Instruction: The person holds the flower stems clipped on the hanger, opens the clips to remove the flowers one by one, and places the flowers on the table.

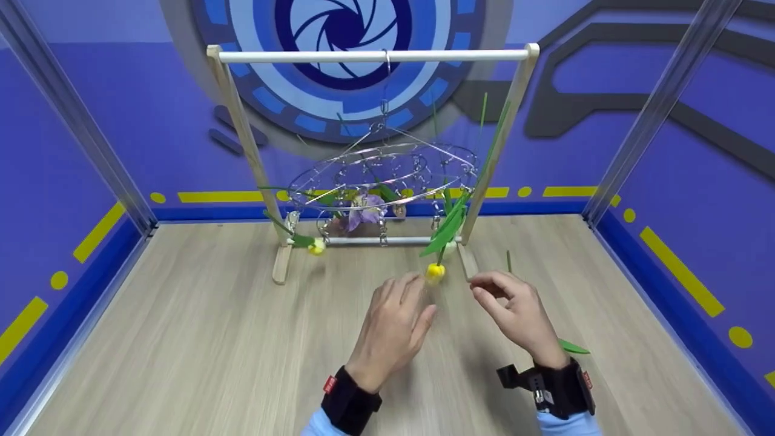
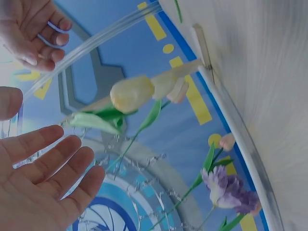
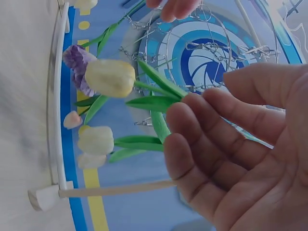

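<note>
A yellow tulip (image 1: pixel 436 271) hangs head down at the right front of a round metal clip hanger (image 1: pixel 387 175), its green leaves (image 1: pixel 449 230) above the bloom. My left hand (image 1: pixel 390 324) is just below and left of this bloom, fingers extended and thumb apart. To its right, my right hand (image 1: pixel 514 312) has loosely bent fingers with nothing between them. In the right wrist view, the fingertips (image 3: pixel 180 113) overlap the tulip's leaves. Both palms show bare in the wrist views. A purple flower (image 1: pixel 365 210) and another yellow tulip (image 1: pixel 316 246) hang further left.
The hanger hooks onto the white top bar (image 1: pixel 363 56) of a wooden stand (image 1: pixel 499 145). A green stem (image 1: pixel 509 260) and leaf (image 1: pixel 572 347) show on the table (image 1: pixel 212 339) around my right hand, partly hidden by it. Blue panels (image 1: pixel 684 254) with metal posts enclose the table.
</note>
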